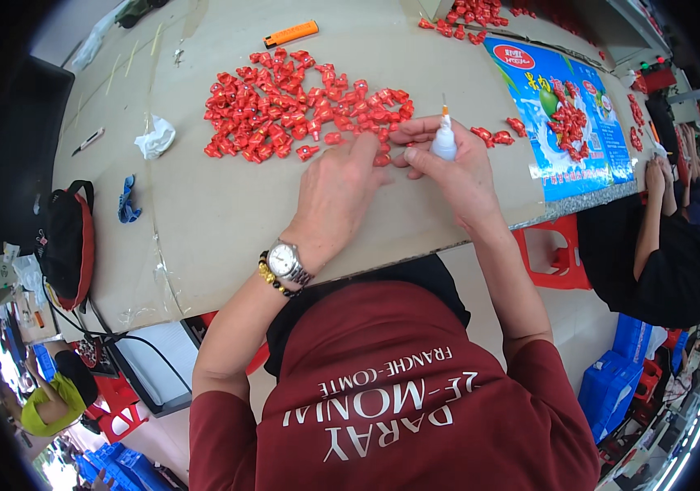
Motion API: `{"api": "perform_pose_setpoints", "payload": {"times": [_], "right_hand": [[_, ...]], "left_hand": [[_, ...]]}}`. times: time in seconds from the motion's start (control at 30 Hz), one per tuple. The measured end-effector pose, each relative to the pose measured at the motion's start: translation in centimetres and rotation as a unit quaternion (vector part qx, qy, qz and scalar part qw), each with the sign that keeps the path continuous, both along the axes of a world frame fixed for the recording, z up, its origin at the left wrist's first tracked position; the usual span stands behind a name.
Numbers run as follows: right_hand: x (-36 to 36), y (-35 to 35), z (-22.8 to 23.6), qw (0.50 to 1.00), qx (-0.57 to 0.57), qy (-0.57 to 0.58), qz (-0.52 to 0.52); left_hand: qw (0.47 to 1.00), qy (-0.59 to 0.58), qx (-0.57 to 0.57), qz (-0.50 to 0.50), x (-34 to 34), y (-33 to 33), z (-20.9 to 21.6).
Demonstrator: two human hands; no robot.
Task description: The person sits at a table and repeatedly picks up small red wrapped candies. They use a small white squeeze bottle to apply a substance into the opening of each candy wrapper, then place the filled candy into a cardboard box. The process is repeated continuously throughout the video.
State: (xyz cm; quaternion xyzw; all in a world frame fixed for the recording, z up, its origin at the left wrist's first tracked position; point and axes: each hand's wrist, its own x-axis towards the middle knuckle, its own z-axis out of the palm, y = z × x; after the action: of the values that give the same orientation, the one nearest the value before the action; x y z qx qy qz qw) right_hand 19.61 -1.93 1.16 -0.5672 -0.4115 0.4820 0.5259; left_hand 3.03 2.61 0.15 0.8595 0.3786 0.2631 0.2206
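Observation:
My right hand [466, 182] is closed around a small white bottle [444, 144], which points up and has an orange collar and a thin needle tip. Its thumb and forefinger reach left, with a gap between their tips. Close beside them is my left hand [335, 200], with a watch at the wrist. Its fingers are curled and slightly blurred; whatever they grip is partly hidden. A small red plastic part [382, 159] shows at the left fingertips. Just beyond both hands spreads a loose pile of similar red parts [264, 110], some with a pale dot.
An orange box cutter [291, 33] lies behind the pile. Left are crumpled tissue [155, 137], a pen-like knife [88, 141] and a black-red bag [69, 245]. Right, a blue printed sheet [542, 90] bears more red parts. Another person's hands [659, 173] work at far right. A red stool [555, 254] stands below.

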Motion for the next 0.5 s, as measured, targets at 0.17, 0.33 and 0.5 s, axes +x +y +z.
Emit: {"api": "perform_pose_setpoints", "payload": {"times": [0.17,0.33,0.5], "right_hand": [[0.3,-1.4,0.4,0.999,0.024,0.01,-0.032],[-0.9,-2.3,0.9,0.997,0.025,0.058,-0.045],[-1.8,-2.4,1.3,0.997,0.025,0.057,-0.038]], "left_hand": [[0.997,-0.021,0.03,0.061,-3.3,-2.2,0.3],[0.987,-0.022,0.072,0.144,-5.6,-0.2,0.8],[0.985,0.101,0.097,0.102,-5.2,1.5,0.7]]}}
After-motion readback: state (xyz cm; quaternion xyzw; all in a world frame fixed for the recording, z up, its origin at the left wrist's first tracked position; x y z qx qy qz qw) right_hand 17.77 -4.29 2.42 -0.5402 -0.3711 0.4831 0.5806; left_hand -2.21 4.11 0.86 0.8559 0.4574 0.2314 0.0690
